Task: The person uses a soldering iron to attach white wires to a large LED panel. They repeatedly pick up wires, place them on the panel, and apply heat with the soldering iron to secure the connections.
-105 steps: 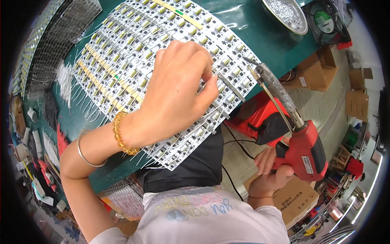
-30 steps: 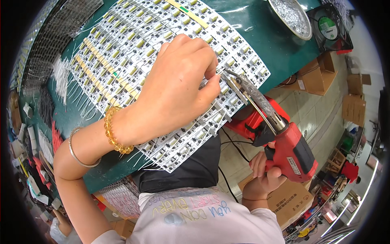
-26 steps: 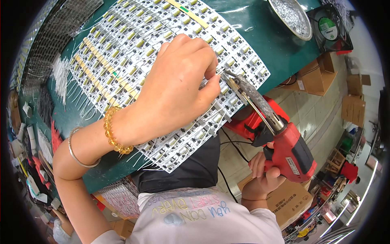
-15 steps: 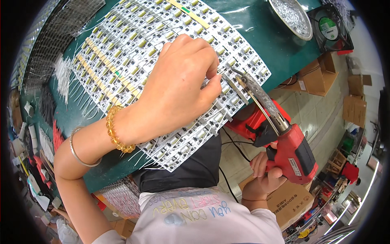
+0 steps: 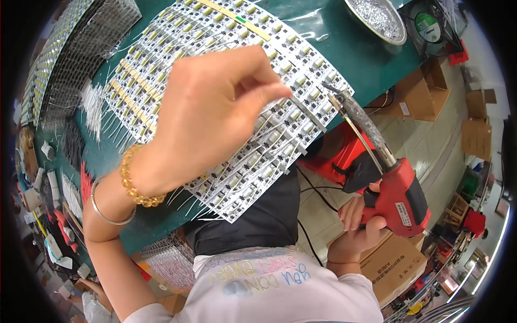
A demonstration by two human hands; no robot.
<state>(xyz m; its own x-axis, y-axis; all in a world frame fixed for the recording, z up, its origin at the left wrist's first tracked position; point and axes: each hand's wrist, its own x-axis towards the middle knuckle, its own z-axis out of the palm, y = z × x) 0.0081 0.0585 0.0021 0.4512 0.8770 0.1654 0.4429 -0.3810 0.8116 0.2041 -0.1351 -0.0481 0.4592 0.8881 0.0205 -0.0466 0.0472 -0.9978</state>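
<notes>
A large panel of small white circuit boards (image 5: 328, 81) lies over the table's near edge, covered with yellowish components and thin white wires. Above its middle is my left hand (image 5: 215, 102), thumb and index finger pinched together; what they hold, if anything, is too small to make out. A narrow grey strip (image 5: 309, 114) lies on the panel just beyond those fingertips. Off the panel's right edge, my right hand (image 5: 358, 223) grips the handle of a red and black soldering gun (image 5: 398, 199). Its tip points up and left, close to the panel's edge.
Bundles of white wires (image 5: 92, 110), dark wires (image 5: 69, 142) and red wires (image 5: 86, 183) lie on the green table (image 5: 371, 70) at left, beside stacked board panels (image 5: 81, 64). A metal bowl (image 5: 379, 21) and black fan (image 5: 431, 27) sit far right. Cardboard boxes (image 5: 412, 99) stand below.
My left hand has shifted left, away from the panel's right side, its fingers still pinched. The soldering gun sits slightly further right and lower in the view, still in my right hand.
</notes>
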